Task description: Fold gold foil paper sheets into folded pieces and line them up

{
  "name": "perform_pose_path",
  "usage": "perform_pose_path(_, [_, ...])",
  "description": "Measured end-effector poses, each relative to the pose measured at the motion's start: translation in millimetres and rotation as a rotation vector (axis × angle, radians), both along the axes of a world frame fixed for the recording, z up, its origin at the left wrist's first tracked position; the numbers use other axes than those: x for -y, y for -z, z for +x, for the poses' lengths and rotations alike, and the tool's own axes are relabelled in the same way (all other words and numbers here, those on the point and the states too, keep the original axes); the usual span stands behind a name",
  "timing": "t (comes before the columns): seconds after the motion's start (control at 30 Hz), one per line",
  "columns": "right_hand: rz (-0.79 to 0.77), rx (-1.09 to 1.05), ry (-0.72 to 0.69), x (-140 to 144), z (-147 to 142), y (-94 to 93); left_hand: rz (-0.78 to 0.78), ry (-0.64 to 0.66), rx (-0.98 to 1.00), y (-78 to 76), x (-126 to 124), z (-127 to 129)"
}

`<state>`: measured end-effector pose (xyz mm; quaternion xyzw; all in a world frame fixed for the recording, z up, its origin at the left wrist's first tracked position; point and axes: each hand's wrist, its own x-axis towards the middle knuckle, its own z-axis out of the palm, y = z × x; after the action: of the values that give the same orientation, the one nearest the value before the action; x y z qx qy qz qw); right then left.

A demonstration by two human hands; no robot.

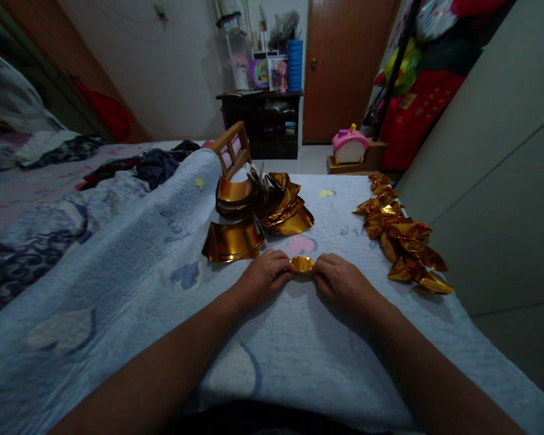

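A small piece of gold foil paper (301, 264) is pinched between both hands on the light blue quilt (131, 266). My left hand (265, 273) grips its left end and my right hand (340, 278) grips its right end. Only the paper's middle shows between the fingers. Just beyond my left hand lies a stack of curved gold sheets (233, 240), with a larger fanned heap of gold sheets (272, 202) behind it. To the right, a row of folded gold paper pieces (401, 235) runs along the quilt's edge.
A small wooden frame (230, 148) stands behind the gold heap. Crumpled clothes (156, 164) lie at the back left. A pale wardrobe wall (494, 181) borders the quilt on the right. A dark shelf unit (263, 124), a brown door and a pink toy (350, 145) stand beyond.
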<state>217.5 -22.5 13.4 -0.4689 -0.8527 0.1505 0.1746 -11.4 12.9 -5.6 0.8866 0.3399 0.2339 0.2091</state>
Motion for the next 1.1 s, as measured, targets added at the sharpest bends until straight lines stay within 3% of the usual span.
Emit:
perform_pose_path(0.43, [-0.109, -0.054, 0.082, -3.0, -0.2, 8.2, -0.006, -0.075, -0.105, -0.7, 1.8, 1.8])
perform_pose_path(0.73, [-0.078, -0.093, 0.133, -5.4, 1.5, 15.3, -0.049, -0.085, -0.1, 5.3, -2.0, 0.7])
perform_pose_path(1.1, [-0.076, -0.04, 0.146, -6.8, -0.2, 13.3, -0.043, -0.132, -0.134, -0.5, 0.2, 1.7])
